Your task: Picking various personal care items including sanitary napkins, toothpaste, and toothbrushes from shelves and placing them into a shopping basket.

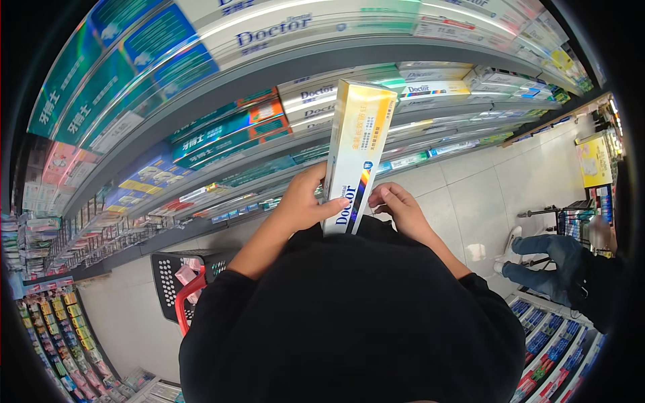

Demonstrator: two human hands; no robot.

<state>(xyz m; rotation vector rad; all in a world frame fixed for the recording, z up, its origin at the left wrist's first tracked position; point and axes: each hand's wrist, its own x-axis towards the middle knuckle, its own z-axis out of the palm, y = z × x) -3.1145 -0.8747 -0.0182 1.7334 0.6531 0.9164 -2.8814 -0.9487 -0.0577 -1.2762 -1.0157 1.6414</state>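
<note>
My left hand (310, 196) grips a long toothpaste box (359, 146), white and yellow, near its lower end, thumb across the front. The box bears Dental Doctor branding and stands nearly upright before my chest, leaning slightly right at the top. Just right of it is my right hand (398, 204), fingers curled and partly apart, with nothing visible in it; whether a fingertip touches the box's edge I cannot tell. Behind the box, a store shelf (312, 141) carries rows of similar toothpaste boxes, among them a yellow-and-white one (433, 89) and green ones (227, 143).
On the floor at lower left stands a black shopping basket (166, 282) with a red handle (189, 297) and a pink package (186, 274) inside. At right, a person in jeans (539, 252) is beside a cart (569, 216). More stocked shelves (549, 347) line the lower right.
</note>
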